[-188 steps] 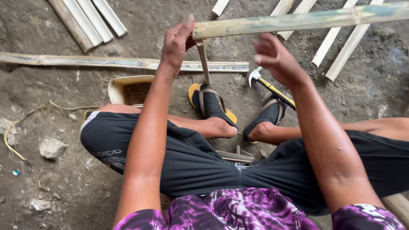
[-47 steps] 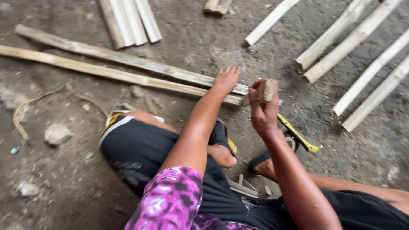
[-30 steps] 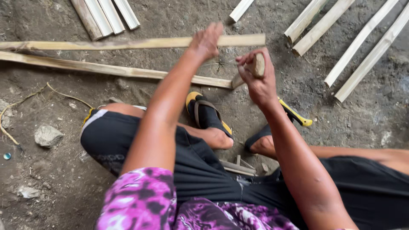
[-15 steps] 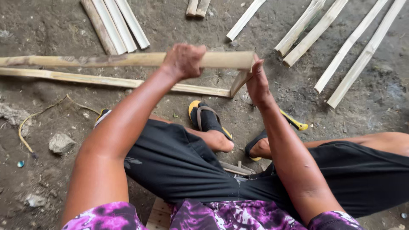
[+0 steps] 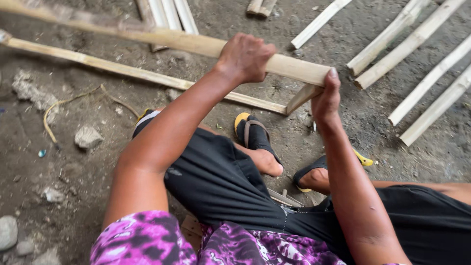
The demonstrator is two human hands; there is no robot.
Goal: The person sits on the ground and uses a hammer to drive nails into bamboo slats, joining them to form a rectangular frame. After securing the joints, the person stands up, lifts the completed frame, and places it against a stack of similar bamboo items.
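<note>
left hand [image 5: 244,57] gripping bamboo pole [image 5: 171,39], far end blurred

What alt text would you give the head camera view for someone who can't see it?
A seated person's left hand grips a long bamboo pole held above dirt ground, while the right hand holds a short stick at the pole's end. More bamboo strips lie around their sandalled feet.

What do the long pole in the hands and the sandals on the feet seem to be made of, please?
The long pole, gripped by the left hand with the right hand at its end, looks like split bamboo: pale tan, matte, fibrous. The sandals look like rubber or foam: black straps, yellow soles.
</note>
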